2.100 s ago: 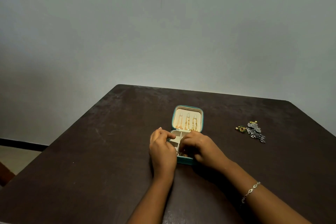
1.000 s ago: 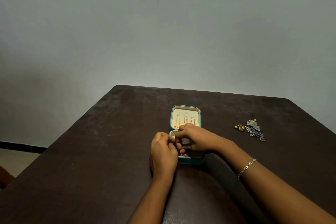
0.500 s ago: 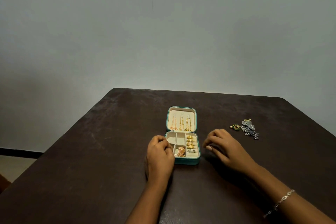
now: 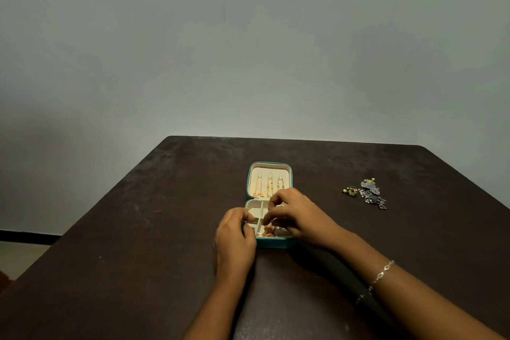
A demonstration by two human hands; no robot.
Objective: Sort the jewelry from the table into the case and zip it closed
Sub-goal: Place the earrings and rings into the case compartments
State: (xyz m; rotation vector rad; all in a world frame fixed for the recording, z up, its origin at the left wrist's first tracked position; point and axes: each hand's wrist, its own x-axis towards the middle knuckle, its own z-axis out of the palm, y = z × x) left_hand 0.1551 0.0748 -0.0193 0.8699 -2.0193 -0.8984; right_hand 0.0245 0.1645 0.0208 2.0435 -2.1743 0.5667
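Note:
A small teal jewelry case [image 4: 270,164] lies open in the middle of the dark table [image 4: 154,229]. Three chains [image 4: 269,187] hang in its cream lid. Its divided tray holds a copper-coloured earring [image 4: 269,230]. My left hand [image 4: 234,237] curls against the tray's left edge, thumb on the rim. My right hand [image 4: 299,215] hovers over the tray's right half and hides the compartments there. Its fingertips pinch down at the copper earring; whether they grip it is unclear. A silver-grey jewelry cluster [image 4: 372,194] and a green-gold earring [image 4: 351,190] lie on the table to the right.
A plain grey wall [image 4: 248,50] rises behind the table's far edge. The table's left edge drops to a floor strip [image 4: 24,254] at the lower left. A thin chain bracelet [image 4: 382,274] sits on my right wrist.
Half a second ago my right hand rested on the table right of the case; it has moved left over the tray. My left hand has stayed at the case's left edge.

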